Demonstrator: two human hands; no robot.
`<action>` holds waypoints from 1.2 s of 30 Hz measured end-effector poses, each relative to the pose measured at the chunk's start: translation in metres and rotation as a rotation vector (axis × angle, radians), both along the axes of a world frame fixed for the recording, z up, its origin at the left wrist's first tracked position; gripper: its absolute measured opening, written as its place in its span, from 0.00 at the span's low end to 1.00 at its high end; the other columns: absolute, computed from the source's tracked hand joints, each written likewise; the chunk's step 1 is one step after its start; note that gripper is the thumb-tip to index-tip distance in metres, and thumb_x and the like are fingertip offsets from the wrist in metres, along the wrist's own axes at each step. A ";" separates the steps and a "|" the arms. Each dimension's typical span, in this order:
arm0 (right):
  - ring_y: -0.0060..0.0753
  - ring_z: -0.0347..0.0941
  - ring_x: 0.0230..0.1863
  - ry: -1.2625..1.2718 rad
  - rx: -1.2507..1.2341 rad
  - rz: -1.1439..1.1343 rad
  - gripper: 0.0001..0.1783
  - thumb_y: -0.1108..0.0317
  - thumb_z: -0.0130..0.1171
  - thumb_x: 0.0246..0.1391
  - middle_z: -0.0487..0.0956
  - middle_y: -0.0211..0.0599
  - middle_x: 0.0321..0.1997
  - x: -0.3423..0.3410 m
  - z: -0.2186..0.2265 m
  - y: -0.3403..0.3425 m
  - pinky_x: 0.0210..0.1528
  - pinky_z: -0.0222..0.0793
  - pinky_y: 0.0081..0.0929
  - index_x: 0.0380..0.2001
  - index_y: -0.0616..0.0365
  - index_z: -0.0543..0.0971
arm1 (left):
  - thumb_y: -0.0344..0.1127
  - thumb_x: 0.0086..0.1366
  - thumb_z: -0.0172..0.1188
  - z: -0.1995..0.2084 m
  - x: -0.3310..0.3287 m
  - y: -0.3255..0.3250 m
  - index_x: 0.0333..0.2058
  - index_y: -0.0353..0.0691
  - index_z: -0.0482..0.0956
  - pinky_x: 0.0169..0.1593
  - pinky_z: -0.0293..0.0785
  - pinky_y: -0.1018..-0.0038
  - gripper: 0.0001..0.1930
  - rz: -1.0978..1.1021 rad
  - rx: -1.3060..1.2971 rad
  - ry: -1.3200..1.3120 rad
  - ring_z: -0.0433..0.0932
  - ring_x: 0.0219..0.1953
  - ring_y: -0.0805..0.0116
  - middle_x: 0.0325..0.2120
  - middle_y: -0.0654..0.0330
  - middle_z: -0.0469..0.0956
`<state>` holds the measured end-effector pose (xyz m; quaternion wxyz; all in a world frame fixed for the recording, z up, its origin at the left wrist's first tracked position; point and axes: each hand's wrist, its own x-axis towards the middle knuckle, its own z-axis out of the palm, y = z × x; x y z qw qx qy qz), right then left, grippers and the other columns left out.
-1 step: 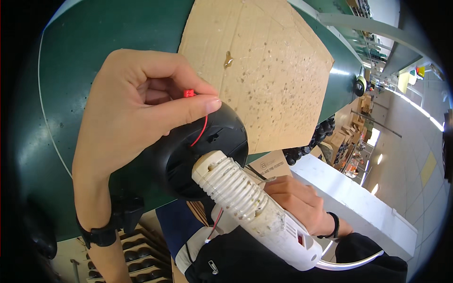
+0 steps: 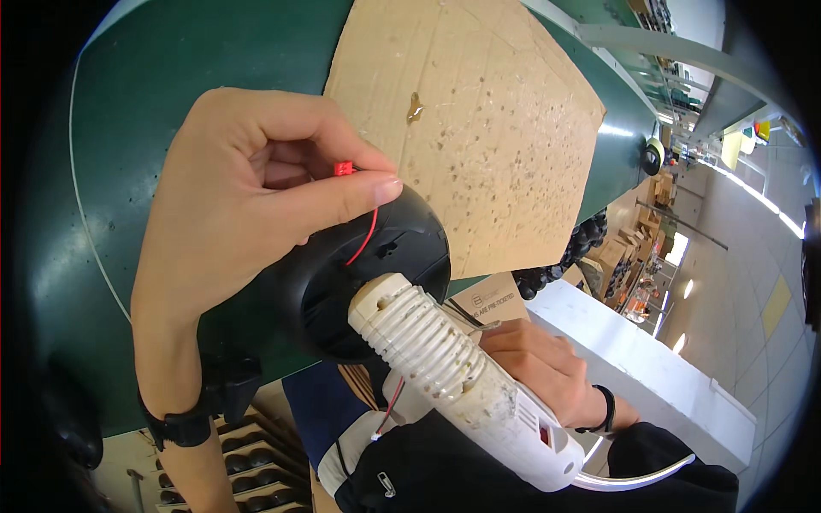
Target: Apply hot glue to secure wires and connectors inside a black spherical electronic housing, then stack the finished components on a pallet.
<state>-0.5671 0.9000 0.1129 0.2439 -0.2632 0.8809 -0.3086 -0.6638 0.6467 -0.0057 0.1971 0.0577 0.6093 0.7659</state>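
My left hand [image 2: 239, 197] pinches a thin red wire [image 2: 369, 235] between thumb and forefinger, and a small red connector [image 2: 344, 168] shows beside the fingers. The wire runs down into a rounded black plastic housing [image 2: 434, 235], open side up, partly hidden by my hand. In my right hand [image 2: 539, 368] is a white hot glue gun [image 2: 462, 376] with a ribbed, stained front. Its tip points over the housing's inside; whether it touches is unclear. A clear glue stick [image 2: 637, 480] sticks out of its back. Another wire [image 2: 394, 400] with a white connector hangs below the housing.
A cardboard sheet [image 2: 496, 162] spotted with glue lies on the green tabletop [image 2: 248, 43]. To the right are a white ledge [image 2: 641, 359], a printed carton [image 2: 487, 299] and a heap of black parts [image 2: 586, 239]. A rack of black pieces [image 2: 248, 462] stands at the lower left.
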 end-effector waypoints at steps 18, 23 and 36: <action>0.48 0.77 0.34 -0.008 -0.019 -0.025 0.15 0.74 0.63 0.39 0.76 0.49 0.33 0.002 0.001 -0.006 0.33 0.75 0.33 0.32 0.72 0.75 | 0.24 0.55 0.67 -0.002 0.005 -0.001 0.31 0.32 0.83 0.20 0.62 0.88 0.04 0.018 0.022 0.003 0.71 0.21 0.85 0.23 0.65 0.78; 0.49 0.77 0.33 -0.059 0.014 -0.015 0.15 0.74 0.64 0.40 0.76 0.49 0.33 0.001 0.008 -0.009 0.34 0.75 0.34 0.32 0.72 0.74 | 0.22 0.55 0.66 0.002 0.009 -0.006 0.31 0.32 0.82 0.21 0.63 0.87 0.04 0.034 0.016 0.019 0.71 0.21 0.84 0.25 0.63 0.78; 0.47 0.77 0.32 -0.061 0.003 -0.005 0.15 0.74 0.64 0.39 0.76 0.50 0.32 -0.003 0.008 -0.004 0.32 0.75 0.33 0.32 0.72 0.75 | 0.27 0.45 0.71 0.014 0.066 -0.053 0.27 0.36 0.81 0.26 0.63 0.81 0.09 0.045 -0.119 0.135 0.71 0.20 0.75 0.24 0.59 0.76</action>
